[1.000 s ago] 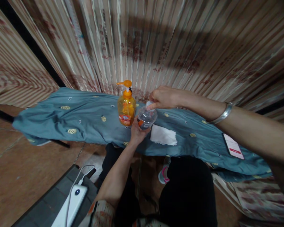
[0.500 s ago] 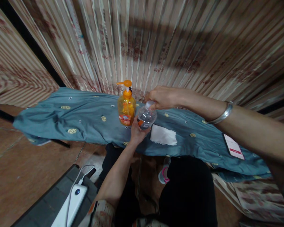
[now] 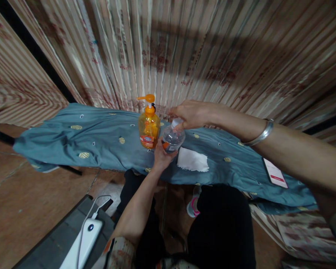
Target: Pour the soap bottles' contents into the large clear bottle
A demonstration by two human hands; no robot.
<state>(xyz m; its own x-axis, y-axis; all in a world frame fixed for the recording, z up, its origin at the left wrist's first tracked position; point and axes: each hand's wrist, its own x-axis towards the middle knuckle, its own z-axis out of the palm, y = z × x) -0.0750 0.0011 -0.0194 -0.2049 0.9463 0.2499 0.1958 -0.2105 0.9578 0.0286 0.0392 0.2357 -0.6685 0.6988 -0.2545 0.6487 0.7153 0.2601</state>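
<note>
My left hand (image 3: 162,156) is wrapped round the lower side of a clear plastic bottle (image 3: 174,139) that stands upright. At the bottle's top, my right hand (image 3: 192,114) has its thumb and fingers around the whitish cap (image 3: 176,122); the far fingertips are partly hidden. Just left of the bottle is a pump bottle (image 3: 149,127) of clear yellow-orange plastic with an orange pump head and a label. A folded white cloth (image 3: 193,160) lies to the right of my left hand.
A blue-green cloth with yellow pineapple prints (image 3: 106,138) covers the narrow bench. A phone (image 3: 276,173) rests toward its right end. Behind hangs a striped curtain (image 3: 162,48). At lower left, a white power bank (image 3: 84,239) with a cable lies on a dark surface.
My right hand has turned slightly at the cap, and its fingers look more stretched out. My left hand keeps its hold on the bottle. The view has shifted a little.
</note>
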